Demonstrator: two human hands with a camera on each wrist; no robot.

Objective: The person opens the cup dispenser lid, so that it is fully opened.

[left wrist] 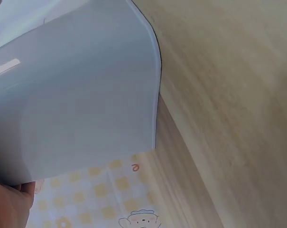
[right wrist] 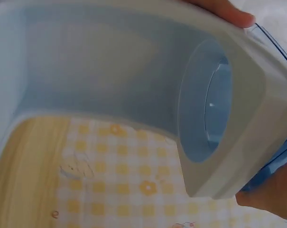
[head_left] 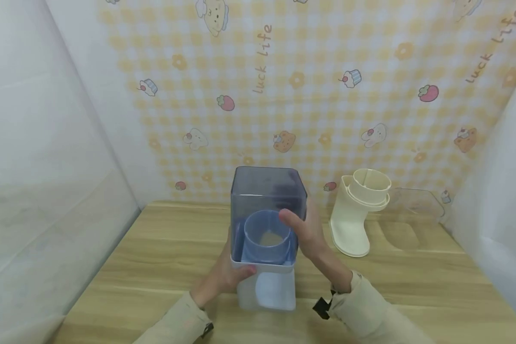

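Both hands hold a pet-feeder-like dispenser (head_left: 266,291) with a pale curved stand, off the table's middle. Its square smoky see-through bin (head_left: 264,181) faces up, with a blue-looking round collar (head_left: 266,246) inside. The left hand (head_left: 223,274) grips the bin's lower left rim, thumb across the front. On the bin's right side, the right hand (head_left: 311,234) grips with its thumb over the front wall. The left wrist view shows the stand's smooth outer face (left wrist: 86,95). A round opening under the bin appears in the right wrist view beside the stand's hollow inside (right wrist: 100,71).
A cream stand (head_left: 348,224) with a round collar on top stands at the right on the wood-grain table (head_left: 163,248). Behind it lies a clear see-through container (head_left: 413,205). A yellow checked cloth (head_left: 258,114) hangs at the back, with white sheets (head_left: 47,167) at the sides.
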